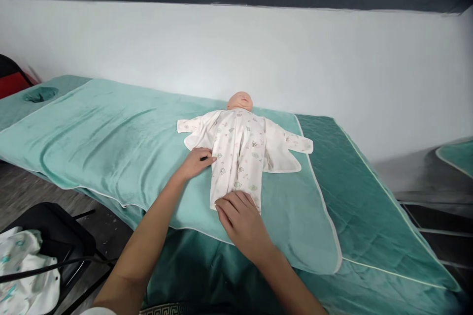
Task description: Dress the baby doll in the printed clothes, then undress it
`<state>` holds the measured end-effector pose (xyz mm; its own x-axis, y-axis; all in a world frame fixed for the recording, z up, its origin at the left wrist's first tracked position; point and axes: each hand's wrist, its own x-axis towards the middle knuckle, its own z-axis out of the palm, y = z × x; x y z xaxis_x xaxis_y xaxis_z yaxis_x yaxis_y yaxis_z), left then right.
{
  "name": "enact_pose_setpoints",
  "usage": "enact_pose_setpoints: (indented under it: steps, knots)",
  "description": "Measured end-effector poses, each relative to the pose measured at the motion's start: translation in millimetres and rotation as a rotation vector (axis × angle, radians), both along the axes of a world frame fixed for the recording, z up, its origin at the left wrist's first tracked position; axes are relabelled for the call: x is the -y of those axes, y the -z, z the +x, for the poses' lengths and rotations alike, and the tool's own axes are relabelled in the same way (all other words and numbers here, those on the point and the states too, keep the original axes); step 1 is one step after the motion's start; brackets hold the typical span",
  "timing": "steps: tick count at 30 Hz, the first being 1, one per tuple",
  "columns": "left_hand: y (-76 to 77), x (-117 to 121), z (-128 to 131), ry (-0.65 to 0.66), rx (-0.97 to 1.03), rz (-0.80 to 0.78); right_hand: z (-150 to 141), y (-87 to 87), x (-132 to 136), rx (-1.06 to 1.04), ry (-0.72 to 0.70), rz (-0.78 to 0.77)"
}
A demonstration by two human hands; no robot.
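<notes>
A baby doll (240, 100) lies face up on a light green blanket, its body hidden by clothing. A white printed baby jacket (280, 150) is spread under it with both sleeves stretched outward. Over the jacket lies a long white printed piece that looks like baby pants (236, 157), with a fold down its middle. My left hand (197, 163) pinches the pants' left edge, thumb and fingertips together. At the lower hem, my right hand (244, 221) has its fingers curled over the cloth; the fingertips are partly hidden.
The light green blanket (121, 138) covers much of a bed with a darker green quilted cover (354, 197). A white wall (148, 49) rises behind. At lower left stands a black chair (70, 229) with white printed cloth (29, 270) on it. A dark cable crosses there.
</notes>
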<state>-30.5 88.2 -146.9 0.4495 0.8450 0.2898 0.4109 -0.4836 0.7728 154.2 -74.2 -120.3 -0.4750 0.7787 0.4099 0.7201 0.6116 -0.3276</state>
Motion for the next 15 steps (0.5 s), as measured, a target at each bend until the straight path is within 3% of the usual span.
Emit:
enact_pose_setpoints:
  steps: [5,11,15]
  knots:
    - [1.3,2,-5,-0.090,0.152,-0.109,3,-1.2,2,-0.022,-0.030,-0.021]
    - [5.5,2,0,-0.164,0.111,0.039,15,-7.4,6,-0.176,-0.091,-0.030]
    - [9.7,1,4,-0.262,-0.047,0.158,49,-3.0,-23,-0.361,0.130,0.094]
